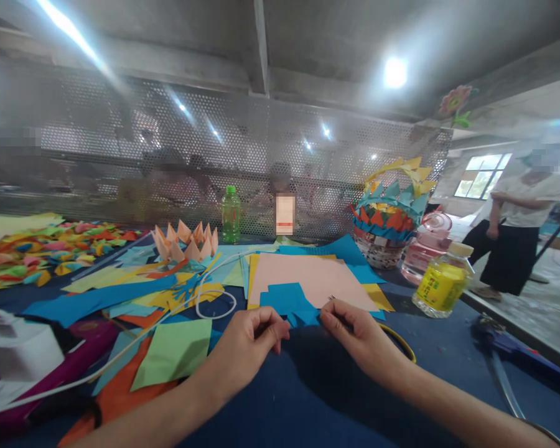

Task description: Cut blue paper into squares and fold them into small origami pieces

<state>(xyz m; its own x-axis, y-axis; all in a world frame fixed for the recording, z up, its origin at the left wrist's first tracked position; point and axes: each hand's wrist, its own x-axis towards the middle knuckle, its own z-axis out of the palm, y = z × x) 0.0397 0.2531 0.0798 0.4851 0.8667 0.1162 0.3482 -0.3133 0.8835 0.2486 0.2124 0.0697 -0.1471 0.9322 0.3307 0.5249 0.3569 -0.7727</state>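
My left hand [261,330] is closed, its fingertips pinched together at the lower left edge of a small blue paper piece [304,316]. My right hand [348,323] pinches the right side of the same piece. Just behind lies a larger blue paper [287,297], resting on a pink sheet [308,274]. Yellow and blue sheets show from under the pink one. A light green square paper [177,348] lies left of my left hand.
A power strip with a white charger [21,348] is at the left. Behind stand a pink folded-paper ring [186,242] and a green bottle [231,214]. On the right are a paper-filled basket [382,246], a yellow-labelled bottle [441,283], a glue gun [522,354] and a standing person [518,211].
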